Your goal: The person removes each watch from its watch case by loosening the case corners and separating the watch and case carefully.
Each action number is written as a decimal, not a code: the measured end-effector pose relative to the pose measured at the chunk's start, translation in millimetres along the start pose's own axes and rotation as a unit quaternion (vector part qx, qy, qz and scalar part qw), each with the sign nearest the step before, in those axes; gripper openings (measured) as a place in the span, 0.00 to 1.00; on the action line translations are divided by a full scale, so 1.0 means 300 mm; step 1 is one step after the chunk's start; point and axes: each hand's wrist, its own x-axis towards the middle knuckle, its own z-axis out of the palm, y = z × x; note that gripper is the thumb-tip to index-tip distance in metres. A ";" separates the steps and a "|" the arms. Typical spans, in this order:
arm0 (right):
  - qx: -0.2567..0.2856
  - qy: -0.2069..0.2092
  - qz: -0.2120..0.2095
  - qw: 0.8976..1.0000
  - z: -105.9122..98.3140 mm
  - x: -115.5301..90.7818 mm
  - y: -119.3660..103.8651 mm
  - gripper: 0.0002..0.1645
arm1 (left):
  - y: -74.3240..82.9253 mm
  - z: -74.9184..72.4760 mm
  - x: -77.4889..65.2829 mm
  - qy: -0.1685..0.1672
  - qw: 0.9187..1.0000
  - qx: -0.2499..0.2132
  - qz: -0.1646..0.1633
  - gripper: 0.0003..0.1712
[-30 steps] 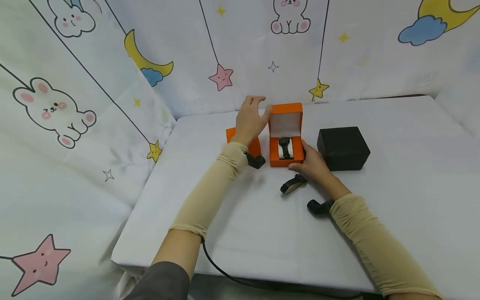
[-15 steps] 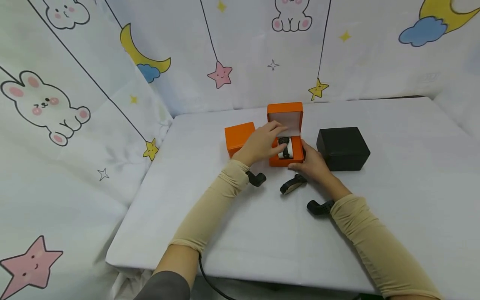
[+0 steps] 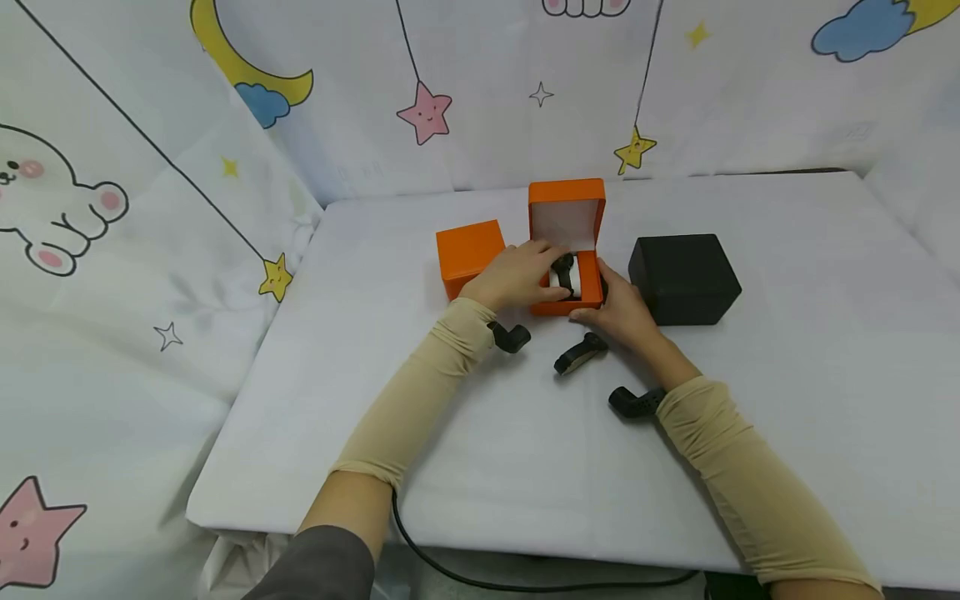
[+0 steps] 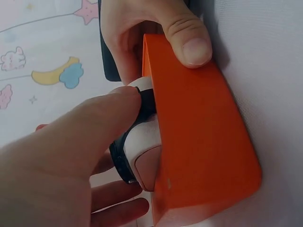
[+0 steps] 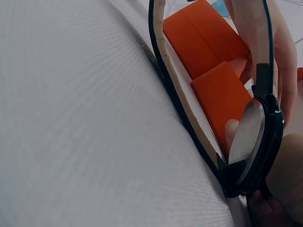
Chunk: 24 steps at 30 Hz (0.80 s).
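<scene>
An orange watch box stands with its lid raised, a black wristwatch wrapped round a white cushion inside. My left hand reaches into the box and pinches the watch and cushion; its thumb lies on the strap in the left wrist view, with fingers on the far side. My right hand grips the box's right side, thumb on the front wall. A second black wristwatch lies on the table just in front of the box and looms large in the right wrist view.
A closed orange box sits to the left, partly behind my left hand. On the right stands a black box, close to my right hand. Everything rests on a white-covered table, with a patterned curtain behind it.
My left hand has come down from beside the raised lid into the box and taken hold of the watch on its cushion. My right hand keeps its grip; the head view has tilted slightly down.
</scene>
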 end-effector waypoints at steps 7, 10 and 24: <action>-0.008 0.003 0.005 1.000 -0.010 -0.003 -0.001 0.64 | 0.010 -0.007 0.017 -0.014 1.000 0.024 -0.002 0.47; -0.005 0.001 0.002 1.000 -0.007 -0.003 0.003 0.64 | 0.008 -0.002 0.020 -0.013 1.000 0.021 0.000 0.47; -0.018 -0.003 0.010 1.000 -0.005 -0.002 -0.003 0.64 | -0.003 0.013 0.017 0.013 1.000 0.009 -0.004 0.46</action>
